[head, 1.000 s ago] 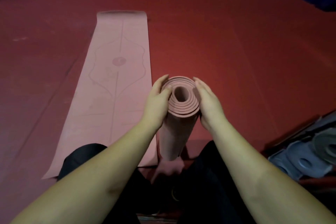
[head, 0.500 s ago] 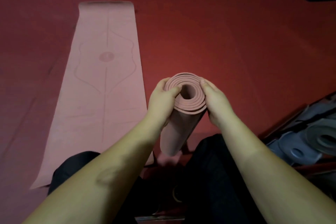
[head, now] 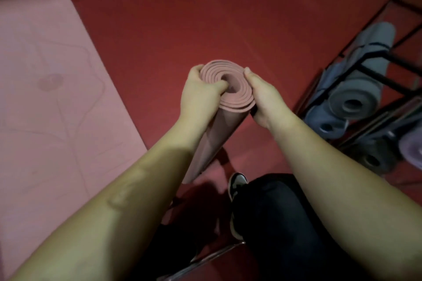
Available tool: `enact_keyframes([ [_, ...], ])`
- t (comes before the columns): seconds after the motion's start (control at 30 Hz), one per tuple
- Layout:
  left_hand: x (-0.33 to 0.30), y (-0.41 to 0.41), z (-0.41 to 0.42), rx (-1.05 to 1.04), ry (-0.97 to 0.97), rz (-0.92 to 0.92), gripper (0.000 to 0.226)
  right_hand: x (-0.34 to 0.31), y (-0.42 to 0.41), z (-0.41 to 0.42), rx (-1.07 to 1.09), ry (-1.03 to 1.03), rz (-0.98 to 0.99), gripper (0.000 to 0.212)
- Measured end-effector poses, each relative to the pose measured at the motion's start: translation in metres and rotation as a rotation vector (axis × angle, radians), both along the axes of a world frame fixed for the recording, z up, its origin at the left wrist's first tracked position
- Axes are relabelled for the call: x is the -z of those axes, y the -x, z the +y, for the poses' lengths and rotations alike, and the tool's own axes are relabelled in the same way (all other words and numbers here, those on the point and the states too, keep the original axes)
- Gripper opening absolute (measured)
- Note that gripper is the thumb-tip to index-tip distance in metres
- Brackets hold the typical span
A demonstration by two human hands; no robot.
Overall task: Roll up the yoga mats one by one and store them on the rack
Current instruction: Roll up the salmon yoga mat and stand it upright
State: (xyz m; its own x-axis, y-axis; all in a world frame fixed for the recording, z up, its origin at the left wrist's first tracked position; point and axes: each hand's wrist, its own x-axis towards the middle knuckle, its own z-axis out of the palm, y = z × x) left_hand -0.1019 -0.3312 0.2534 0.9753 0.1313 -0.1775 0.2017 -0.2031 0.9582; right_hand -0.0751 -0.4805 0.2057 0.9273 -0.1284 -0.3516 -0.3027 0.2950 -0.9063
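Observation:
A rolled pink yoga mat (head: 230,89) stands on end in front of me, its spiral top facing the camera. My left hand (head: 198,93) grips its left side, with the thumb hooked into the centre hole. My right hand (head: 262,96) grips the right side of the roll's top. A second pink mat (head: 50,107) lies flat and unrolled on the red floor to the left. The black metal rack (head: 374,73) stands at the right with several rolled mats on it.
Grey (head: 356,98), blue (head: 326,123), dark (head: 374,157) and purple (head: 413,148) rolled mats lie on the rack. My black trouser leg and a shoe (head: 237,182) are below the roll. A metal bar (head: 205,258) lies near the bottom edge.
The view has swung right, bringing the rack in closer and pushing the flat mat to the left. My left thumb has slid into the roll's centre hole; both hands stay on the roll.

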Motion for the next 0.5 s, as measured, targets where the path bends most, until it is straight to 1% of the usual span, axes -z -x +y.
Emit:
enact_keyframes([
  [0.07,0.002,0.001,-0.032,0.063,-0.053,-0.006,0.064,0.009,0.01,-0.032,0.047,-0.026,0.017,0.054],
  [0.13,0.004,0.006,-0.072,0.146,-0.092,-0.003,0.064,0.018,0.024,-0.072,0.113,-0.036,0.057,0.05],
  [0.2,0.008,0.009,-0.109,0.213,-0.153,0.007,0.064,0.029,0.035,-0.108,0.135,-0.056,0.099,0.044],
  [0.33,0.022,0.01,-0.191,0.341,-0.314,0.046,0.07,0.063,0.055,-0.182,0.192,-0.129,0.168,0.046],
  [0.43,0.04,0.014,-0.241,0.418,-0.406,0.087,0.078,0.095,0.073,-0.227,0.228,-0.286,0.193,0.05],
  [0.5,0.055,0.016,-0.271,0.464,-0.454,0.105,0.079,0.12,0.091,-0.257,0.238,-0.372,0.21,0.058],
])
